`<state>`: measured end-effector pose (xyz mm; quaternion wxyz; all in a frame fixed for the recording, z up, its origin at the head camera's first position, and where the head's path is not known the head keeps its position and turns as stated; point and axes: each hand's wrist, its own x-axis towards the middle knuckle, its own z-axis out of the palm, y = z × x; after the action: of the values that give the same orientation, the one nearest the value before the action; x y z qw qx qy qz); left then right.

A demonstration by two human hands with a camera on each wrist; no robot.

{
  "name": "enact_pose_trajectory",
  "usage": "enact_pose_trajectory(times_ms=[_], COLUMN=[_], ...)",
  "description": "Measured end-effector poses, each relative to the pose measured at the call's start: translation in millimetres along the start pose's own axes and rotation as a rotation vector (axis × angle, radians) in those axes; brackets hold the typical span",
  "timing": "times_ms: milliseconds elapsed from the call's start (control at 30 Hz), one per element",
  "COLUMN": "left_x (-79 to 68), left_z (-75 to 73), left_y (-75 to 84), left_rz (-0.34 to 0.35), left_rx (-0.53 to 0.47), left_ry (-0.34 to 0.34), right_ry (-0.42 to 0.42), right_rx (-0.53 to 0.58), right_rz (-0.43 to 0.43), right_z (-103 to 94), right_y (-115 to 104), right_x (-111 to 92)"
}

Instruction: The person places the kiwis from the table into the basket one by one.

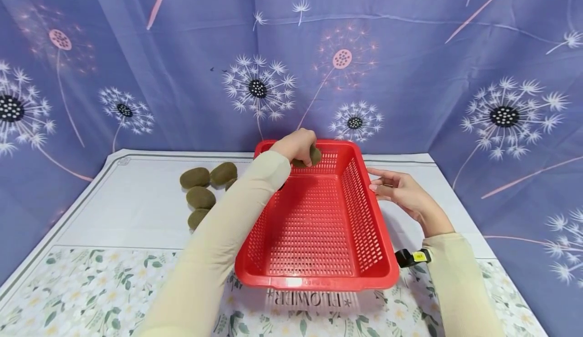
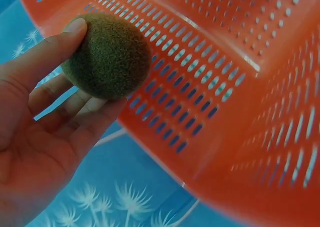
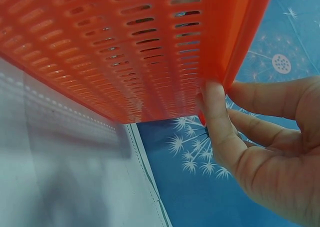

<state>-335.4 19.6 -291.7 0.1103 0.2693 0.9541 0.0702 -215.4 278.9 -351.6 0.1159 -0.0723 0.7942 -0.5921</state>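
Note:
My left hand [image 1: 298, 144] holds a brown, fuzzy kiwi [image 2: 107, 57] between thumb and fingers. It is over the far left part of a red plastic basket [image 1: 314, 283], near the back rim. In the left wrist view the slotted basket wall lies just behind the fruit. On the basket's outer right side, my right hand [image 1: 405, 195] pinches the rim, with thumb and finger at its lip in the right wrist view. More kiwis [image 1: 195, 178] lie on the table left of the basket, some partly hidden by my left sleeve.
A white cloth [image 1: 136, 195] with a floral front section [image 1: 105, 286] covers the table under the basket. Behind it and at both sides hangs a blue-purple curtain [image 1: 191, 64] with dandelion prints. A black strap with a yellow label [image 1: 419, 256] sits at my right wrist.

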Motion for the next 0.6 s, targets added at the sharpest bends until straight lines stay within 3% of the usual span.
enact_pose_trajectory(times_ms=[33, 167, 367, 600], left_x=[10.5, 22.5, 13.0, 16.9], left_z=[8.1, 22.2, 35.4, 53.2], left_y=[-5.5, -5.2, 11.7, 16.7], left_rz=[0.013, 0.01, 0.03, 0.037], left_rx=[-0.009, -0.031, -0.083, -0.144], left_ry=[0.012, -0.005, -0.031, -0.029], right_ry=[0.0, -0.001, -0.007, -0.002], right_rx=[0.0, 0.004, 0.015, 0.046], right_rz=[0.0, -0.005, -0.003, 0.005], right_z=[0.2, 0.6, 0.9, 1.1], right_y=[0.0, -0.3, -0.1, 1.7], right_x=[0.2, 0.5, 0.3, 1.3])
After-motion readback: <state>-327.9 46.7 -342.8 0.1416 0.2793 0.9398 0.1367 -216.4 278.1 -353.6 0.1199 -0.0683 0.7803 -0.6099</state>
